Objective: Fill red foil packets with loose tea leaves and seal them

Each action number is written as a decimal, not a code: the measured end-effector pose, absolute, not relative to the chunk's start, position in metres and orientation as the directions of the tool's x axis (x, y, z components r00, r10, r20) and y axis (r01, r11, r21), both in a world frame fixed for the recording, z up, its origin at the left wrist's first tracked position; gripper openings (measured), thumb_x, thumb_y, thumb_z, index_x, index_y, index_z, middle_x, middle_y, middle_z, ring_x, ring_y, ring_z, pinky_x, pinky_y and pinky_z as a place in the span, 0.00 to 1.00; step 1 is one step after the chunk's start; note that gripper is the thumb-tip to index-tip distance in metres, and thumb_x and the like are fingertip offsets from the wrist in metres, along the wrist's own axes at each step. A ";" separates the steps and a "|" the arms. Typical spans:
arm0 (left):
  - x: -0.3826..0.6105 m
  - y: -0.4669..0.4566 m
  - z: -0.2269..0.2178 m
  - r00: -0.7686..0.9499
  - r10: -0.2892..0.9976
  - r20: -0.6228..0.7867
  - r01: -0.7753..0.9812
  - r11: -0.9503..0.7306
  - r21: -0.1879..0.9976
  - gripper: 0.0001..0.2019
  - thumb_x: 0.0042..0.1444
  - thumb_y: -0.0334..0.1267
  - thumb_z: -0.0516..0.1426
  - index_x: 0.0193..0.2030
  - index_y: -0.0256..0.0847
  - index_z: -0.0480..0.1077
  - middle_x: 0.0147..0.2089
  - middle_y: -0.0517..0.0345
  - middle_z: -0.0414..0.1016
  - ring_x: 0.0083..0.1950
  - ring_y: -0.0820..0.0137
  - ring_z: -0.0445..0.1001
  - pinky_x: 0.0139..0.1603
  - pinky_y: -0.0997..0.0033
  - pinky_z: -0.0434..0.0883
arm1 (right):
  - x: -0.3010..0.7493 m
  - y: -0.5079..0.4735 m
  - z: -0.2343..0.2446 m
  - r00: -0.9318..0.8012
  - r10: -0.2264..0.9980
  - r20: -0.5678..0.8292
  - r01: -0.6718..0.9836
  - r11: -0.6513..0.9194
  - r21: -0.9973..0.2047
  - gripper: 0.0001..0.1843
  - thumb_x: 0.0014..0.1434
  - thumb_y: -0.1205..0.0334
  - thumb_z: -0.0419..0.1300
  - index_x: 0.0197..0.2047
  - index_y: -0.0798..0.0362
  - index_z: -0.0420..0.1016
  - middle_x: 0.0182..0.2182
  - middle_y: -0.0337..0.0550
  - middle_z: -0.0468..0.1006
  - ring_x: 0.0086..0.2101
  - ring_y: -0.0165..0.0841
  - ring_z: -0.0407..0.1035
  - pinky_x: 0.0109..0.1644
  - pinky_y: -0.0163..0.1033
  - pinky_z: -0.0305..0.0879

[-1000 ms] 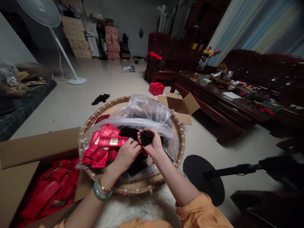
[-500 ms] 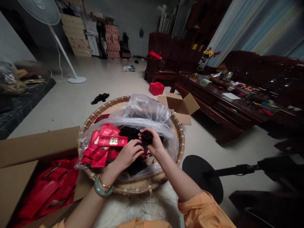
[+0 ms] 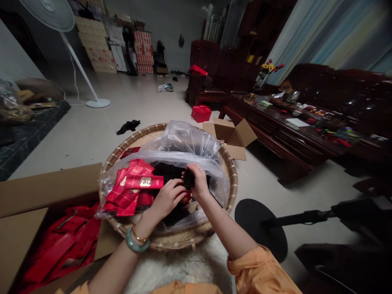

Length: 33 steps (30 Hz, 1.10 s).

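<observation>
My right hand (image 3: 197,179) is cupped around a clump of dark dried leaves (image 3: 189,179), which look like tea, above the clear plastic bag (image 3: 186,139). Close against it, my left hand (image 3: 168,198) has its fingers bent together at the clump's edge; whatever lies between those fingertips is hidden. More dark leaves (image 3: 168,169) fill the bag under both hands. Red packets (image 3: 131,192) with a gold label are piled at the bag's left side. A round woven bamboo tray (image 3: 234,179) holds the bag and the packets.
An open cardboard box (image 3: 50,179) with red packets (image 3: 65,241) stands at the left. Beyond the tray are a smaller open box (image 3: 240,136) and a red box (image 3: 201,113). A black round stand base (image 3: 260,228) is at the right, near a dark wooden table (image 3: 275,130).
Both hands have shifted slightly to the right over the bag. The right hand has turned a little, its fingers closer around the dark clump.
</observation>
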State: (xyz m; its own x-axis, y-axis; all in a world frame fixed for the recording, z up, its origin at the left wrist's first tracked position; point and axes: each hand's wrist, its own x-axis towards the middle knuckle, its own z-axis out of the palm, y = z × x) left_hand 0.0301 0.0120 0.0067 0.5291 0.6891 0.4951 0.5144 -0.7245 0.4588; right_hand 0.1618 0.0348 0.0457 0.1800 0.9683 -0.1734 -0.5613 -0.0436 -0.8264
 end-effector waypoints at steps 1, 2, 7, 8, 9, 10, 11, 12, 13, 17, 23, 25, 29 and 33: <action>0.031 0.012 0.006 0.526 0.689 0.498 0.518 -0.724 0.455 0.06 0.59 0.33 0.54 0.38 0.41 0.73 0.47 0.51 0.71 0.48 0.64 0.70 0.49 0.59 0.71 | 0.161 0.036 0.044 0.199 0.965 -0.172 -0.540 -0.039 -0.841 0.07 0.44 0.59 0.62 0.25 0.52 0.68 0.19 0.31 0.70 0.21 0.28 0.66 0.24 0.32 0.61; 0.031 0.012 0.006 0.522 0.689 0.502 0.523 -0.724 0.450 0.06 0.59 0.32 0.54 0.38 0.41 0.73 0.47 0.51 0.71 0.48 0.64 0.70 0.49 0.59 0.71 | 0.161 0.036 0.042 0.223 0.961 -0.165 -0.511 -0.029 -0.859 0.08 0.44 0.58 0.63 0.26 0.52 0.68 0.18 0.30 0.69 0.21 0.28 0.65 0.25 0.32 0.60; 0.032 0.011 0.006 0.517 0.685 0.513 0.537 -0.727 0.428 0.05 0.58 0.32 0.55 0.38 0.40 0.73 0.47 0.50 0.71 0.47 0.64 0.70 0.48 0.59 0.72 | 0.159 0.041 0.032 0.343 0.937 -0.069 -0.319 0.047 -0.947 0.12 0.46 0.54 0.64 0.28 0.53 0.68 0.19 0.30 0.68 0.22 0.26 0.63 0.28 0.32 0.59; 0.032 0.011 0.006 0.517 0.684 0.515 0.539 -0.727 0.425 0.05 0.58 0.32 0.55 0.37 0.41 0.73 0.47 0.50 0.71 0.47 0.64 0.70 0.48 0.59 0.72 | 0.159 0.042 0.031 0.354 0.934 -0.049 -0.289 0.060 -0.956 0.12 0.46 0.54 0.63 0.28 0.53 0.68 0.19 0.30 0.68 0.22 0.26 0.62 0.28 0.32 0.59; 0.033 0.011 0.006 0.516 0.684 0.516 0.542 -0.727 0.422 0.05 0.57 0.32 0.55 0.37 0.41 0.73 0.47 0.50 0.71 0.47 0.64 0.71 0.47 0.60 0.73 | 0.159 0.042 0.030 0.361 0.932 -0.025 -0.260 0.074 -0.963 0.12 0.47 0.53 0.63 0.28 0.53 0.68 0.19 0.30 0.68 0.22 0.26 0.62 0.29 0.32 0.59; 0.033 0.011 0.007 0.516 0.683 0.518 0.544 -0.728 0.418 0.05 0.57 0.32 0.55 0.37 0.41 0.74 0.47 0.50 0.71 0.47 0.63 0.71 0.47 0.59 0.73 | 0.159 0.042 0.029 0.365 0.931 -0.001 -0.232 0.090 -0.969 0.12 0.47 0.53 0.63 0.27 0.53 0.68 0.19 0.30 0.67 0.22 0.26 0.61 0.30 0.32 0.59; 0.032 0.011 0.007 0.515 0.681 0.520 0.546 -0.729 0.414 0.05 0.57 0.32 0.55 0.37 0.40 0.74 0.47 0.50 0.71 0.47 0.63 0.71 0.47 0.59 0.73 | 0.159 0.042 0.029 0.370 0.929 0.023 -0.206 0.106 -0.973 0.12 0.48 0.53 0.62 0.26 0.53 0.68 0.19 0.30 0.67 0.22 0.26 0.60 0.30 0.32 0.59; 0.032 0.011 0.007 0.516 0.679 0.522 0.547 -0.730 0.410 0.05 0.57 0.32 0.56 0.37 0.40 0.74 0.47 0.49 0.71 0.47 0.63 0.71 0.47 0.59 0.73 | 0.159 0.042 0.029 0.375 0.926 0.042 -0.186 0.119 -0.975 0.13 0.49 0.53 0.62 0.25 0.53 0.68 0.19 0.30 0.66 0.23 0.25 0.60 0.31 0.32 0.58; 0.032 0.011 0.007 0.517 0.677 0.524 0.546 -0.732 0.408 0.05 0.57 0.32 0.56 0.37 0.39 0.74 0.47 0.49 0.71 0.47 0.63 0.71 0.47 0.59 0.73 | 0.159 0.042 0.030 0.377 0.925 0.052 -0.174 0.126 -0.977 0.13 0.49 0.53 0.61 0.25 0.53 0.68 0.19 0.30 0.66 0.23 0.26 0.59 0.31 0.32 0.58; 0.032 0.011 0.007 0.512 0.673 0.534 0.549 -0.735 0.398 0.05 0.57 0.32 0.55 0.37 0.40 0.73 0.47 0.49 0.71 0.47 0.63 0.71 0.47 0.59 0.73 | 0.160 0.041 0.033 0.365 0.930 0.033 -0.189 0.109 -0.976 0.12 0.51 0.53 0.59 0.25 0.53 0.68 0.18 0.31 0.67 0.22 0.27 0.60 0.30 0.32 0.58; 0.032 0.011 0.006 0.491 0.684 0.540 0.569 -0.721 0.396 0.06 0.58 0.32 0.55 0.39 0.40 0.73 0.47 0.49 0.71 0.46 0.63 0.71 0.46 0.59 0.73 | 0.160 0.038 0.034 0.306 0.951 0.035 -0.238 0.112 -0.965 0.12 0.52 0.53 0.57 0.24 0.53 0.71 0.22 0.34 0.71 0.25 0.28 0.64 0.31 0.32 0.60; 0.032 0.010 0.007 0.489 0.682 0.544 0.568 -0.722 0.395 0.06 0.58 0.33 0.55 0.39 0.40 0.73 0.46 0.49 0.72 0.46 0.63 0.71 0.46 0.59 0.73 | 0.160 0.038 0.033 0.305 0.951 0.043 -0.247 0.123 -0.961 0.14 0.53 0.53 0.55 0.23 0.53 0.71 0.22 0.35 0.71 0.25 0.28 0.64 0.31 0.33 0.61; 0.032 0.009 0.009 0.488 0.669 0.561 0.568 -0.731 0.378 0.07 0.59 0.34 0.54 0.39 0.41 0.74 0.46 0.49 0.72 0.45 0.64 0.72 0.46 0.58 0.73 | 0.161 0.037 0.033 0.343 0.936 0.079 -0.198 0.154 -0.968 0.17 0.54 0.53 0.53 0.21 0.52 0.71 0.20 0.35 0.70 0.24 0.28 0.63 0.31 0.33 0.60; 0.032 0.008 0.009 0.491 0.665 0.563 0.567 -0.734 0.374 0.07 0.59 0.34 0.54 0.39 0.40 0.73 0.46 0.49 0.72 0.45 0.64 0.72 0.46 0.59 0.73 | 0.160 0.036 0.031 0.359 0.927 0.104 -0.150 0.167 -0.974 0.17 0.55 0.53 0.53 0.20 0.53 0.71 0.19 0.35 0.70 0.23 0.28 0.62 0.30 0.33 0.59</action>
